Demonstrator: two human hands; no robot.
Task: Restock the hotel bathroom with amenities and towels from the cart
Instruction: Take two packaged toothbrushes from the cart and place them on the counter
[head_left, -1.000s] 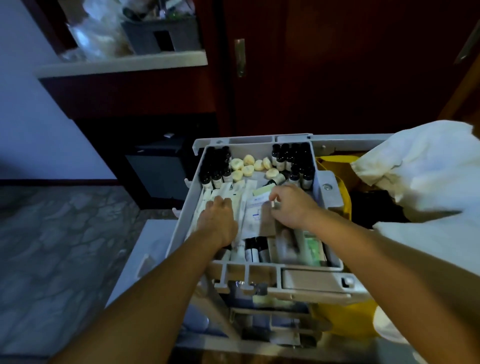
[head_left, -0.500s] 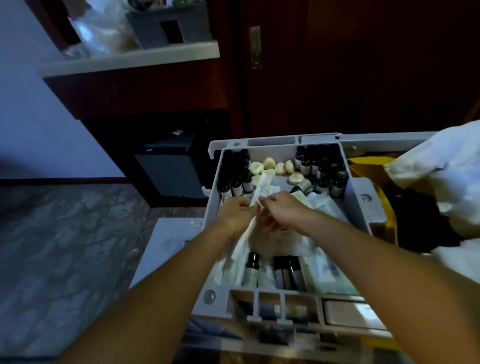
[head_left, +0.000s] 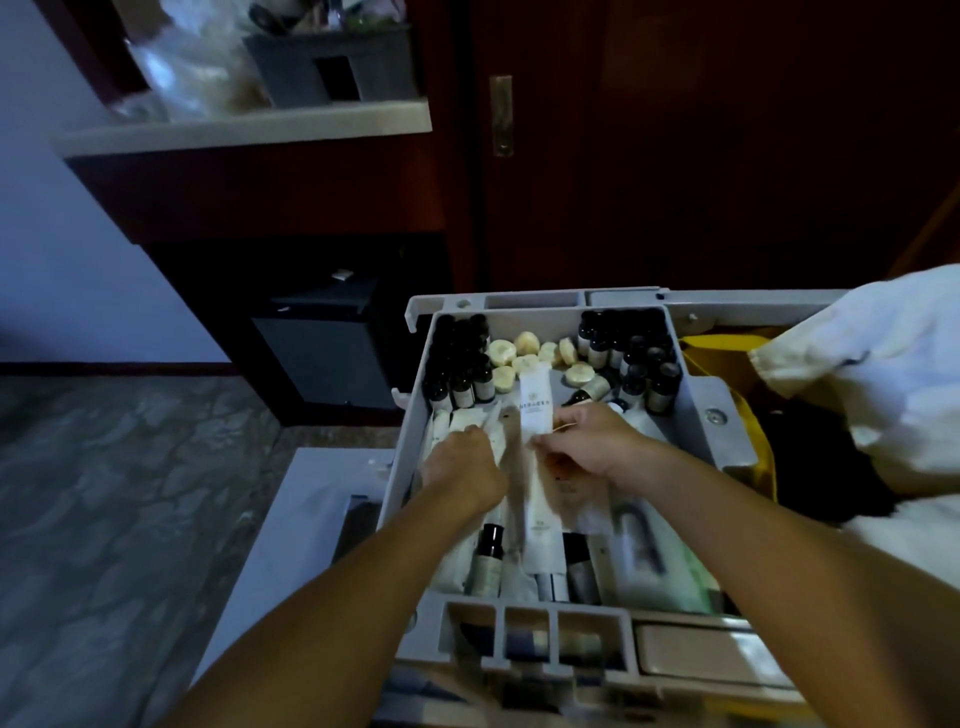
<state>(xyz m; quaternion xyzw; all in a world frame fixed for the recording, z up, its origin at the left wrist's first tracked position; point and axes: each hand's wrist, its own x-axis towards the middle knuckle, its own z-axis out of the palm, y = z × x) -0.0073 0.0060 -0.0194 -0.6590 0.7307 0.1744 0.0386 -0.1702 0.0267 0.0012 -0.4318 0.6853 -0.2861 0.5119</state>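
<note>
The cart's grey amenity tray (head_left: 719, 410) holds dark small bottles (head_left: 460, 364) at the back left and back right, round pale soaps (head_left: 524, 353) between them, and white sachets and tubes in front. My right hand (head_left: 587, 441) pinches a long white sachet (head_left: 536, 400) that stands tilted up over the tray's middle. My left hand (head_left: 462, 462) reaches down into the flat white packets (head_left: 467, 421) on the tray's left side, fingers curled among them; what it grips is hidden. White towels (head_left: 883, 374) lie heaped on the cart at the right.
A yellow bag (head_left: 727, 348) hangs open right of the tray. Beyond the cart stand a dark wooden door (head_left: 675, 156), a counter shelf (head_left: 249, 130) with a grey caddy, and a black box (head_left: 322, 353) under it. Marble floor lies to the left.
My right hand has lifted one white sachet up from the pile. My left hand moved left into the packets. The view shifted slightly, with the tray now further right.
</note>
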